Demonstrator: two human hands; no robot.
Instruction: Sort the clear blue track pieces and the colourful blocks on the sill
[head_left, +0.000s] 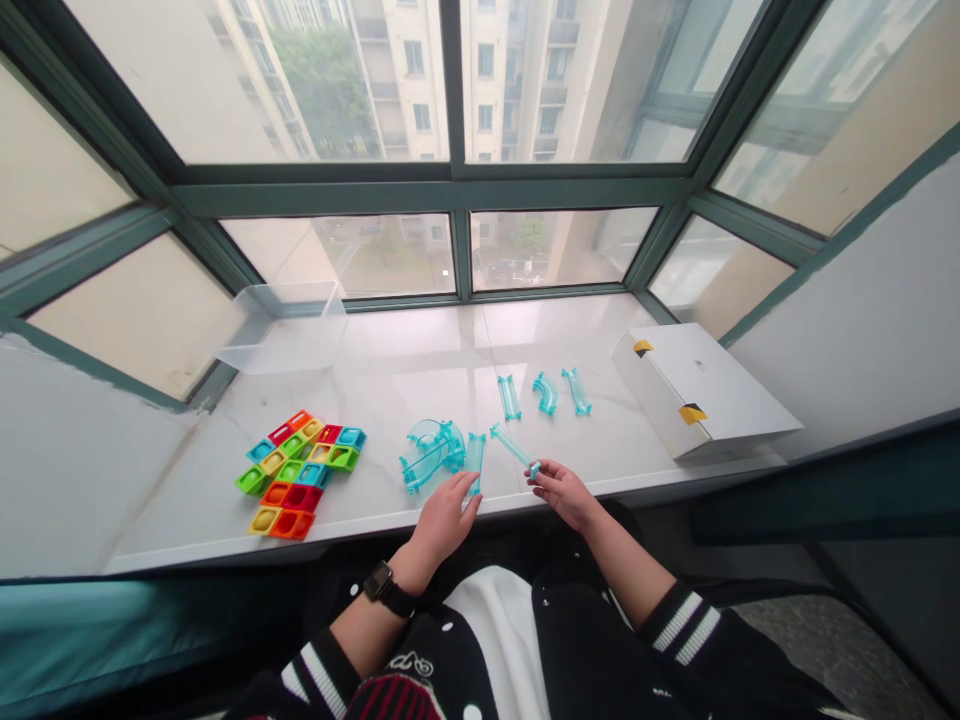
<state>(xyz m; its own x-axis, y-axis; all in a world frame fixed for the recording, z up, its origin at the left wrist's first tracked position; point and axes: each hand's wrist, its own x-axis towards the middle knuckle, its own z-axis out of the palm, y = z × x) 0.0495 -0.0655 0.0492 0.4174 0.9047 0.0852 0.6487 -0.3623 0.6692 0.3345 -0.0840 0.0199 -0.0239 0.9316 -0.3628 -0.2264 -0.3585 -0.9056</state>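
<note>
My left hand [445,517] rests on the white sill with its fingers stretched toward a short clear teal track piece [475,456], touching its near end. Just left of it lies a pile of curved teal track pieces [430,452]. My right hand [562,491] pinches the near end of a long straight teal track piece [513,447] that slants away to the left. Farther back lie three more teal pieces: a straight one [509,396], a curved one [546,392] and another straight one [577,390].
A cluster of colourful hollow blocks [300,472] lies at the left of the sill. A clear plastic tub [285,325] stands at the back left by the window. A white cardboard box [697,388] sits at the right. The sill's front edge [225,552] runs just before my hands.
</note>
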